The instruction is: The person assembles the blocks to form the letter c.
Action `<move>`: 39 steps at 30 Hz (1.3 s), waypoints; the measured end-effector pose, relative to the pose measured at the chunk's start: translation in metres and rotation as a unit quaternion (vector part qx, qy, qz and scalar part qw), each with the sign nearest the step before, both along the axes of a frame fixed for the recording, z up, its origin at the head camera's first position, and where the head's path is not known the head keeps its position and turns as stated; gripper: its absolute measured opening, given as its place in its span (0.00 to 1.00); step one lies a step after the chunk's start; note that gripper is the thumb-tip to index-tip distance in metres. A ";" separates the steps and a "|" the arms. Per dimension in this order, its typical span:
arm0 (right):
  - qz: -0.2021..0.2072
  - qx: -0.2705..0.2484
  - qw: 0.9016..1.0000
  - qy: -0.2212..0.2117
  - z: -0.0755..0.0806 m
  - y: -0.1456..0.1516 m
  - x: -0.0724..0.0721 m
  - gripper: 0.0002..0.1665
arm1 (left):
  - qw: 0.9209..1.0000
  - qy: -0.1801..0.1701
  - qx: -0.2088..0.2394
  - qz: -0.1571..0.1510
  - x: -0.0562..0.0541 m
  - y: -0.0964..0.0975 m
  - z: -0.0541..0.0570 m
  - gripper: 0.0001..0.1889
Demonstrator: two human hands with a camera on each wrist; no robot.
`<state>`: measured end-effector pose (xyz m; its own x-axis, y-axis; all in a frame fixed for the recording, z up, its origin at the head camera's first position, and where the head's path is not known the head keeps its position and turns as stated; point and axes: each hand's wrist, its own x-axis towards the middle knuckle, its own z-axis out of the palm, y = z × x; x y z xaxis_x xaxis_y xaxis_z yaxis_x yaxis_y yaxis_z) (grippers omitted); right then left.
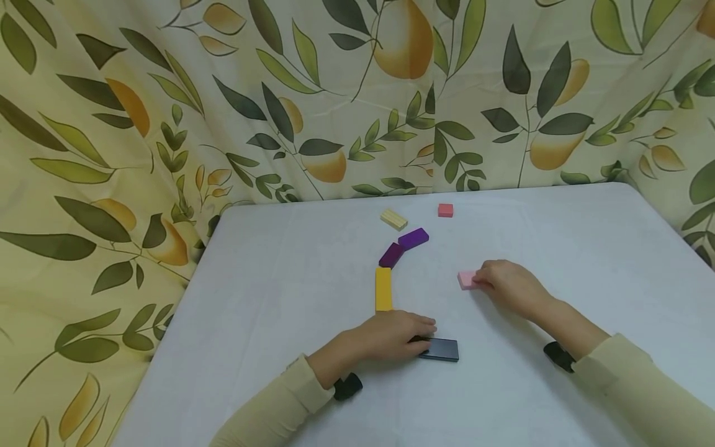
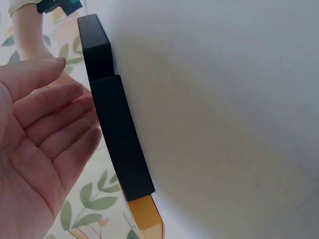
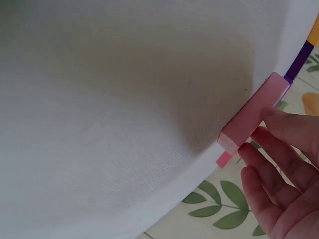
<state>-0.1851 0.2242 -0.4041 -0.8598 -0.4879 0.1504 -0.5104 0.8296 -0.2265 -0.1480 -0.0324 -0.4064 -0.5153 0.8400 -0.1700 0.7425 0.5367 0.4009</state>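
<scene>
My left hand (image 1: 396, 335) reaches over a row of blocks, its fingers nearly straight. From under its fingertips sticks out a dark grey-black block (image 1: 441, 349) lying flat. In the left wrist view a longer-looking black block (image 2: 122, 139) lies end to end with another black block (image 2: 97, 42), and a yellow block (image 2: 146, 216) follows; the palm and relaxed fingers are beside them. Farther right, my right hand (image 1: 511, 288) pinches a pink block (image 1: 466, 280) by its right end. Thumb and fingertips are at the side of this pink block (image 3: 256, 112) in the right wrist view.
Beyond the left hand, the yellow block (image 1: 383, 288), a dark purple block (image 1: 391, 255) and a violet block (image 1: 414, 239) form a curve. A beige ridged block (image 1: 393, 219) and a small red block (image 1: 445, 210) lie near the white table's (image 1: 279, 261) back edge, before a leaf-patterned curtain (image 1: 357, 124).
</scene>
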 end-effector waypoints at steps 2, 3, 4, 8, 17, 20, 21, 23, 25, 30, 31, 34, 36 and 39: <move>0.002 -0.001 1.000 0.002 0.000 0.001 0.002 0.09 | 1.000 -0.002 -0.003 -0.003 0.001 0.001 0.000 0.19; 0.003 -0.002 1.000 0.002 0.000 0.001 0.003 0.09 | 1.000 -0.003 -0.003 -0.005 0.002 0.002 0.001 0.19; 0.004 -0.003 1.000 0.003 0.000 0.001 0.004 0.09 | 1.000 -0.003 -0.003 -0.007 0.002 0.002 0.001 0.19; 0.003 -0.008 1.000 0.002 -0.001 0.002 0.007 0.09 | 1.000 -0.005 0.000 -0.015 0.003 0.003 0.002 0.18; 0.002 -0.007 1.000 0.010 -0.002 0.003 0.013 0.08 | 0.999 -0.003 0.000 -0.041 0.005 0.006 0.000 0.20; 0.002 -0.009 1.000 0.012 -0.002 0.002 0.015 0.08 | 0.999 0.001 -0.007 -0.045 0.005 0.006 -0.001 0.21; 0.002 -0.008 1.000 0.012 -0.001 0.002 0.015 0.09 | 0.999 0.002 -0.008 -0.045 0.005 0.006 -0.001 0.21; 0.000 -0.007 1.000 0.011 -0.001 0.001 0.016 0.09 | 0.999 0.005 -0.011 -0.045 0.005 0.006 0.000 0.21; 0.000 -0.007 1.000 0.012 -0.001 0.001 0.017 0.09 | 0.999 0.006 -0.013 -0.046 0.005 0.006 0.001 0.21; -0.001 -0.009 1.000 0.017 -0.002 0.001 0.020 0.10 | 0.999 0.010 -0.016 -0.050 0.005 0.006 0.000 0.20; -0.002 -0.009 1.000 0.018 -0.002 0.001 0.021 0.10 | 0.999 0.012 -0.018 -0.050 0.005 0.006 0.000 0.20; 0.000 -0.009 1.000 0.020 -0.002 0.001 0.022 0.10 | 0.998 0.016 -0.022 -0.052 0.005 0.006 0.000 0.19; 0.002 -0.009 1.000 0.021 -0.002 0.001 0.023 0.10 | 0.998 0.019 -0.024 -0.053 0.005 0.007 0.000 0.19; 0.003 -0.010 1.000 0.021 -0.002 0.001 0.024 0.10 | 0.998 0.022 -0.026 -0.054 0.005 0.008 0.000 0.19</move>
